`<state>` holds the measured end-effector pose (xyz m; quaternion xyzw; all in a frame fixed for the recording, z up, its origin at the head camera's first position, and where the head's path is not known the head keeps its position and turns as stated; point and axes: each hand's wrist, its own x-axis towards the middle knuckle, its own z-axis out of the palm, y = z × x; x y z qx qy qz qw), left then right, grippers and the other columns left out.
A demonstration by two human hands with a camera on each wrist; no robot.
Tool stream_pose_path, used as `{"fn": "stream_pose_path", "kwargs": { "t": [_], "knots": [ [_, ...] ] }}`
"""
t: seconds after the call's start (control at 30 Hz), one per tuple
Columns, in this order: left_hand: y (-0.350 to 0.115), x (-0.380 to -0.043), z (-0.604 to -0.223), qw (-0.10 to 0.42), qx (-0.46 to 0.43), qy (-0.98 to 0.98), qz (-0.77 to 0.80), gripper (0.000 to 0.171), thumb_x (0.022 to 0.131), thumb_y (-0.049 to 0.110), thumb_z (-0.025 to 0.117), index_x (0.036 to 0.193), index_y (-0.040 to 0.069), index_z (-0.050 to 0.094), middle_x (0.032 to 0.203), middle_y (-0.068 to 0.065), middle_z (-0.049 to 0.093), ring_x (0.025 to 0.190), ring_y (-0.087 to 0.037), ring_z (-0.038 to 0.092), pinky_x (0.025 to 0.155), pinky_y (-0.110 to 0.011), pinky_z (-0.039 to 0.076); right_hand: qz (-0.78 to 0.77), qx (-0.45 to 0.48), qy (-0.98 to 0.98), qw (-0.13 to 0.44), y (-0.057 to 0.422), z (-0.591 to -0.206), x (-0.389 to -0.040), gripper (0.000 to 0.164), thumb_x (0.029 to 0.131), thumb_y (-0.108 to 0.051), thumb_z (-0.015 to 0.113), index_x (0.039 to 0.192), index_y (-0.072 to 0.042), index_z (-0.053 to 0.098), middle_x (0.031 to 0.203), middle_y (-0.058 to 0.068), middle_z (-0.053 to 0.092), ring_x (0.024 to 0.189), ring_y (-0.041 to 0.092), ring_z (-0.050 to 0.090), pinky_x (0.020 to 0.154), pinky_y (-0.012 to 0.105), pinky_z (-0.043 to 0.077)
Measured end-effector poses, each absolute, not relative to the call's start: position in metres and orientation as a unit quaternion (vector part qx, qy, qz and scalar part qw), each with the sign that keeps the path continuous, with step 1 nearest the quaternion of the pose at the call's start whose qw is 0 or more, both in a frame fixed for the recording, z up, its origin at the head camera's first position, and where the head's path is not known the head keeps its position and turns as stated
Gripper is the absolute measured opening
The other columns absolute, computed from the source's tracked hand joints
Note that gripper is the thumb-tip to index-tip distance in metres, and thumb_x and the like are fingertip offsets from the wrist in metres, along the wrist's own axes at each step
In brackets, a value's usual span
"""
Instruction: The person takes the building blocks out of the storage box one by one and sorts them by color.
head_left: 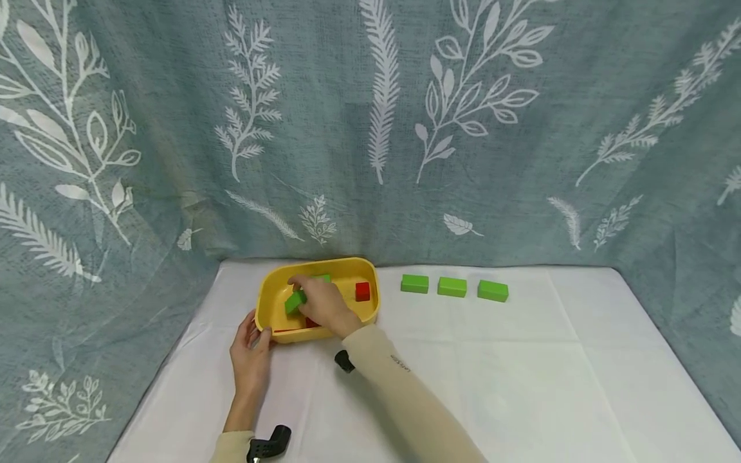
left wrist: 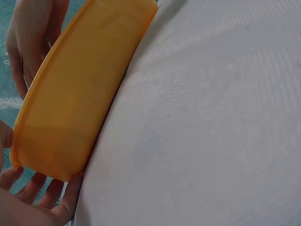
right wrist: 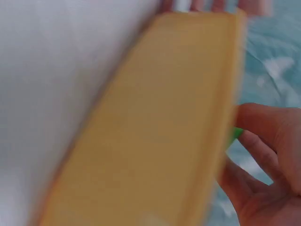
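Observation:
A yellow plastic tub [head_left: 375, 308] sits at the back left of the white table. My left hand [head_left: 251, 357] holds its left end, with the thumb at the rim and the fingers [left wrist: 35, 188] against the outer wall. Inside the tub, my right hand [head_left: 327, 305] pinches a green block [head_left: 295, 301], which is tilted; only a sliver of it shows past the rim in the right wrist view. Also in the tub are a red cube [head_left: 362, 291] at the right, another green block [head_left: 321, 278] at the back, and red pieces [head_left: 311, 323] partly hidden by my right hand and the front wall.
Three green blocks stand in a spaced row to the right of the tub: one nearest it [head_left: 414, 283], a middle one [head_left: 452, 287] and a far one [head_left: 493, 290]. Behind the table hangs a blue-green curtain [head_left: 336, 128] with white leaf prints.

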<state>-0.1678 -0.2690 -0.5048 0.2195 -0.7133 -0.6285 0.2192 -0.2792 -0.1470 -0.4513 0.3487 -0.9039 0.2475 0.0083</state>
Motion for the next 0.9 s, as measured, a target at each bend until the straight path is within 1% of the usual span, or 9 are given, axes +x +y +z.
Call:
{"fn": "stream_pose_path", "kwargs": {
  "t": [0.13, 0.23, 0.3, 0.4, 0.47, 0.53, 0.73, 0.8, 0.9],
  "knots": [
    [-0.268, -0.170, -0.503, 0.219, 0.216, -0.710, -0.633, 0.047, 0.090, 0.009, 0.048, 0.136, 0.013, 0.040, 0.126, -0.011, 0.047, 0.108, -0.017, 0.045, 0.072, -0.009, 0.048, 0.359, 0.339, -0.870, -0.012, -0.117, -0.437, -0.287, 0.050, 0.074, -0.010, 0.073, 0.121, -0.012, 0.056, 0.107, -0.003, 0.063, 0.097, 0.010, 0.057, 0.083, 0.019, 0.046],
    [-0.268, -0.170, -0.503, 0.220, 0.223, -0.710, -0.631, 0.046, 0.090, 0.010, 0.048, 0.135, 0.014, 0.041, 0.125, -0.010, 0.047, 0.107, -0.016, 0.046, 0.073, -0.009, 0.048, 0.413, 0.321, -0.852, 0.002, -0.090, -0.430, -0.293, 0.048, 0.073, -0.008, 0.074, 0.118, -0.010, 0.057, 0.107, -0.001, 0.064, 0.101, 0.013, 0.057, 0.085, 0.023, 0.048],
    [-0.267, -0.169, -0.503, 0.219, 0.226, -0.709, -0.631, 0.046, 0.090, 0.010, 0.048, 0.135, 0.014, 0.040, 0.126, -0.009, 0.046, 0.107, -0.016, 0.045, 0.073, -0.010, 0.048, 0.442, 0.303, -0.844, 0.027, -0.071, -0.425, -0.297, 0.047, 0.073, -0.008, 0.074, 0.117, -0.009, 0.058, 0.107, 0.000, 0.065, 0.101, 0.015, 0.058, 0.083, 0.026, 0.049],
    [-0.266, -0.170, -0.504, 0.216, 0.228, -0.708, -0.632, 0.046, 0.091, 0.012, 0.047, 0.136, 0.015, 0.040, 0.127, -0.008, 0.045, 0.107, -0.016, 0.044, 0.074, -0.010, 0.048, 0.482, 0.261, -0.834, 0.068, -0.038, -0.421, -0.305, 0.045, 0.072, -0.007, 0.074, 0.114, -0.009, 0.060, 0.105, 0.001, 0.066, 0.098, 0.016, 0.059, 0.076, 0.025, 0.052],
    [-0.267, -0.170, -0.504, 0.216, 0.232, -0.708, -0.632, 0.046, 0.091, 0.013, 0.048, 0.136, 0.016, 0.040, 0.127, -0.007, 0.044, 0.106, -0.015, 0.044, 0.074, -0.009, 0.048, 0.509, 0.237, -0.823, 0.084, -0.015, -0.420, -0.311, 0.045, 0.071, -0.006, 0.074, 0.115, -0.007, 0.059, 0.106, 0.004, 0.065, 0.097, 0.017, 0.060, 0.074, 0.024, 0.053],
    [-0.268, -0.170, -0.504, 0.216, 0.234, -0.707, -0.632, 0.046, 0.091, 0.013, 0.048, 0.136, 0.016, 0.040, 0.127, -0.007, 0.044, 0.105, -0.014, 0.044, 0.073, -0.009, 0.048, 0.535, 0.212, -0.813, 0.087, 0.012, -0.421, -0.317, 0.047, 0.071, -0.004, 0.074, 0.115, -0.005, 0.059, 0.106, 0.006, 0.065, 0.097, 0.018, 0.060, 0.073, 0.024, 0.053],
    [-0.267, -0.171, -0.505, 0.221, 0.232, -0.696, -0.642, 0.046, 0.090, 0.010, 0.048, 0.135, 0.016, 0.042, 0.127, -0.008, 0.045, 0.102, -0.013, 0.044, 0.071, -0.009, 0.048, 0.571, 0.161, -0.801, 0.086, 0.110, -0.433, -0.329, 0.050, 0.073, 0.000, 0.071, 0.120, 0.001, 0.053, 0.114, 0.017, 0.060, 0.101, 0.029, 0.058, 0.080, 0.031, 0.052],
    [-0.267, -0.171, -0.505, 0.222, 0.231, -0.693, -0.646, 0.046, 0.090, 0.010, 0.049, 0.135, 0.016, 0.042, 0.128, -0.009, 0.045, 0.102, -0.012, 0.044, 0.071, -0.009, 0.048, 0.566, 0.147, -0.807, 0.086, 0.145, -0.440, -0.330, 0.051, 0.075, -0.002, 0.069, 0.123, 0.002, 0.050, 0.116, 0.019, 0.058, 0.103, 0.032, 0.056, 0.083, 0.031, 0.051],
    [-0.267, -0.171, -0.506, 0.221, 0.230, -0.691, -0.648, 0.046, 0.090, 0.010, 0.048, 0.135, 0.016, 0.042, 0.127, -0.009, 0.045, 0.102, -0.012, 0.045, 0.071, -0.009, 0.048, 0.542, 0.124, -0.826, 0.087, 0.196, -0.451, -0.328, 0.053, 0.078, -0.007, 0.068, 0.126, 0.001, 0.048, 0.118, 0.019, 0.056, 0.106, 0.033, 0.054, 0.084, 0.028, 0.050]
  ]
}}
